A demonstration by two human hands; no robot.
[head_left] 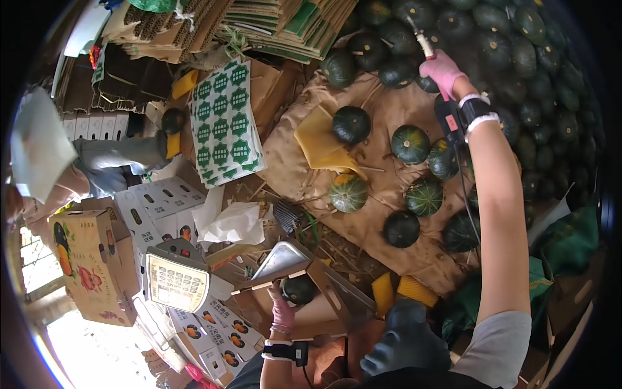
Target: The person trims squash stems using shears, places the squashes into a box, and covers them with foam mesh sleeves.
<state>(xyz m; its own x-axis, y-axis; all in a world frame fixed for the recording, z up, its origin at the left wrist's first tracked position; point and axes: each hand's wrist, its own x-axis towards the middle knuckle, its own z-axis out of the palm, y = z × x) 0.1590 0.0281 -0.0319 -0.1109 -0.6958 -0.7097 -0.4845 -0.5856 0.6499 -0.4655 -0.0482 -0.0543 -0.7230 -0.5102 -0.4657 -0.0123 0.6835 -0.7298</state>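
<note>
My left hand (282, 312), in a pink glove, reaches into an open cardboard box (324, 314) on the scale. Its fingers curl against the left side of a dark green pumpkin (299, 290) inside; part of the grip is hidden. My right arm is stretched far forward. The gloved right hand (444, 71) is closed around a slim tool with a pale handle and a thin metal tip (424, 44), pointing toward the pumpkin pile (495, 48). Below that hand, several loose pumpkins (410, 144) rest on a brown cloth (382, 104).
A scale display (176, 279) stands left of the box, near its metal platform (282, 256). Green-printed label sheets (227, 123) lie ahead. Flattened cardboard (278, 26) is stacked at the back. Printed cartons (94, 266) and another person's leg (123, 153) are at left.
</note>
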